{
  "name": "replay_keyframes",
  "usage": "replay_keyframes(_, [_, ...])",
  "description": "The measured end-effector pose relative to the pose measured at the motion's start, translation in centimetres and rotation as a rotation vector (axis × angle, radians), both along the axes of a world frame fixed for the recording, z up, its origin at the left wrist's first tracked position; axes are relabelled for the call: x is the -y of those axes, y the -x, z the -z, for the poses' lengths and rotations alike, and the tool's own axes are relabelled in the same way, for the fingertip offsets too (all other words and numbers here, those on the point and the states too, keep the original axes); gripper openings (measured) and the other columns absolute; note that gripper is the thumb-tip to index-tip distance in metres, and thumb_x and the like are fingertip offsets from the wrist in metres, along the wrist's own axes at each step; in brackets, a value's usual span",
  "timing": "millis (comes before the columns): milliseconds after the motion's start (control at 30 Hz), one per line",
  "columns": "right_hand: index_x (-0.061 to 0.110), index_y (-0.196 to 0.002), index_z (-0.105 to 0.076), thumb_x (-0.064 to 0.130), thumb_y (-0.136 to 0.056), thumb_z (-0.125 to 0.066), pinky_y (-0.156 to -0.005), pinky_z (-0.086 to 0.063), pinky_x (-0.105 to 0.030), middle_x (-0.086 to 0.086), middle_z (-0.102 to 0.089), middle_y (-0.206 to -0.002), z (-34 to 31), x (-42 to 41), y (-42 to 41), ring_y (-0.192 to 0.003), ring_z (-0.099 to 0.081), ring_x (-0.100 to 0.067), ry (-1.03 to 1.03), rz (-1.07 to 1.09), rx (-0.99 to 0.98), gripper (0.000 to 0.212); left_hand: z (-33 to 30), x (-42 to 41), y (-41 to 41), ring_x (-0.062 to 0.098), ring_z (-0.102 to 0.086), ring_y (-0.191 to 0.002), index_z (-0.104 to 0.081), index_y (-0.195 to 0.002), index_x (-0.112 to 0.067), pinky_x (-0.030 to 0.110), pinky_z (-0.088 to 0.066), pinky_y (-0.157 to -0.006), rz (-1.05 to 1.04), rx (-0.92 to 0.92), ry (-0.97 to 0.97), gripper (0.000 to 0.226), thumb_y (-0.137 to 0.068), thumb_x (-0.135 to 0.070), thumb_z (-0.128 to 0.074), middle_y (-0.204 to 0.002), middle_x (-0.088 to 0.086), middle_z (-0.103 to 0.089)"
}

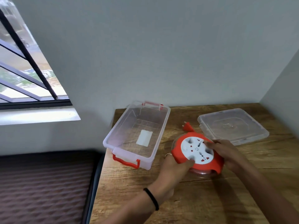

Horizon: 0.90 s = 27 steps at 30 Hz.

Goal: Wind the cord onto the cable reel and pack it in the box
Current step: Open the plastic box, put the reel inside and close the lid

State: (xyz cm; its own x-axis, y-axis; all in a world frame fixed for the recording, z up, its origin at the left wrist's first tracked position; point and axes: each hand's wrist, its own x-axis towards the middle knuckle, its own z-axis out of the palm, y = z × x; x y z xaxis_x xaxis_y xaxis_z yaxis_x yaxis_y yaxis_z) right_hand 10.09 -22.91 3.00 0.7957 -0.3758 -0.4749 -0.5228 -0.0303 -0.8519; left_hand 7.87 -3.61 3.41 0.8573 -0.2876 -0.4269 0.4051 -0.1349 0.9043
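Legible text: none anywhere in the frame.
Cable reel (197,152), lower right of centre: white socket face, markings too small to read.
Box (113,135), centre: white label (144,138) on its floor, blank.

Bare forearms, no sleeves; black band (152,198) on L wrist (thin ring (168,154) on L fingers).

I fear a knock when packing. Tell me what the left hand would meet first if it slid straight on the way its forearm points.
The left hand, gripping the orange and white round cable reel, points up and right. Beyond the reel, the orange plug probably comes first; depth is uncertain.
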Motion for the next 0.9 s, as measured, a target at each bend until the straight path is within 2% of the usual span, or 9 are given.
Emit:
replay_keyframes(133, [0.003,-0.098,-0.063,0.009,-0.087,-0.063,-0.06,-0.05,-0.035,-0.017,-0.069,-0.092,-3.7,0.5,0.6,-0.078,-0.066,-0.03,-0.006,0.021,0.111,0.012,-3.4,-0.1,0.4,-0.008,-0.062,-0.097,-0.06,-0.116,-0.028,0.009,-0.051,-0.079,0.037,0.107,0.069,0.035,-0.084,-0.018,-0.07,-0.109,-0.018,-0.068])
replay_keyframes(233, [0.0,-0.103,-0.063,0.009,-0.086,-0.063,-0.069,-0.054,-0.038,-0.018,-0.07,-0.096,-6.3,-0.2,-0.7,-0.084,-0.067,-0.031,-0.01,-0.024,0.209,0.019,-5.8,-1.6,0.4,-0.015,-0.06,-0.085,-0.055,-0.104,-0.037,0.002,-0.047,-0.063,0.028,0.13,0.115,0.028,-0.087,-0.02,-0.069,-0.098,-0.027,-0.062])
replay_keyframes(300, [0.0,-0.102,-0.065,0.01,-0.086,-0.064,-0.078,-0.055,-0.043,-0.018,-0.072,-0.095,-7.7,-1.3,-2.0,-0.087,-0.068,-0.033,-0.021,-0.094,0.24,0.019,-7.2,-3.3,0.2,-0.01,-0.057,-0.093,-0.051,-0.12,-0.034,0.006,-0.047,-0.069,-0.025,0.143,0.131,0.04,-0.085,-0.027,-0.071,-0.104,-0.026,-0.061])
replay_keyframes(367, [0.001,-0.097,-0.067,0.01,-0.085,-0.065,-0.081,-0.055,-0.044,-0.017,-0.073,-0.092,-8.9,-2.9,-3.5,-0.086,-0.069,-0.032,-0.003,-0.176,0.264,0.014,-8.2,-5.3,-0.3,0.0,-0.06,-0.105,-0.052,-0.127,-0.025,0.021,-0.05,-0.09,-0.062,0.131,0.126,0.052,-0.081,-0.033,-0.074,-0.109,-0.018,-0.066])
replay_keyframes(467, [0.0,-0.097,-0.068,0.013,-0.083,-0.069,-0.078,-0.057,-0.042,-0.016,-0.073,-0.088,-10.1,-5.9,-6.3,-0.082,-0.07,-0.03,0.096,-0.277,0.264,0.019,-9.1,-8.3,-1.4,0.021,-0.065,-0.108,-0.063,-0.117,-0.016,0.042,-0.049,-0.101,-0.122,0.103,0.053,0.058,-0.068,-0.044,-0.075,-0.108,-0.002,-0.074])
replay_keyframes(567, [0.0,-0.095,-0.067,0.021,-0.082,-0.072,-0.073,-0.057,-0.04,-0.016,-0.071,-0.087,-10.5,-8.7,-9.6,-0.079,-0.069,-0.029,0.234,-0.387,0.181,0.025,-9.3,-10.2,-2.4,0.022,-0.067,-0.104,-0.067,-0.104,-0.013,0.035,-0.048,-0.097,-0.154,0.04,0.029,0.026,-0.087,-0.033,-0.067,-0.097,0.002,-0.076])
replay_keyframes(700, [0.005,-0.087,-0.055,0.034,-0.08,-0.071,-0.059,-0.045,-0.032,-0.008,-0.06,-0.078,-10.8,-11.1,-12.7,-0.073,-0.058,-0.026,0.47,-0.536,0.039,0.034,-9.4,-11.4,-4.4,0.014,-0.066,-0.087,-0.063,-0.103,-0.003,0.03,-0.044,-0.103,-0.297,-0.172,0.259,0.019,-0.092,-0.018,-0.061,-0.077,0.004,-0.075])
replay_keyframes(800, [0.008,-0.094,-0.053,0.034,-0.085,-0.066,-0.052,-0.038,-0.026,-0.008,-0.058,-0.088,-11.3,-12.5,-13.5,-0.07,-0.054,-0.02,0.665,-0.618,-0.048,0.031,-9.3,-11.8,-5.9,0.02,-0.067,-0.094,-0.053,-0.121,0.005,0.029,-0.05,-0.095,-0.334,-0.346,0.355,0.04,-0.09,-0.017,-0.063,-0.103,0.017,-0.071])
replay_keyframes(900, [0.005,-0.109,-0.057,0.027,-0.088,-0.063,-0.061,-0.039,-0.025,-0.01,-0.059,-0.106,-11.0,-13.6,-14.1,-0.085,-0.052,-0.021,0.719,-0.654,-0.082,0.031,-8.8,-11.5,-7.1,0.024,-0.068,-0.101,-0.051,-0.121,0.003,0.029,-0.054,-0.09,-0.317,-0.438,0.361,0.041,-0.09,-0.02,-0.063,-0.112,0.02,-0.07])
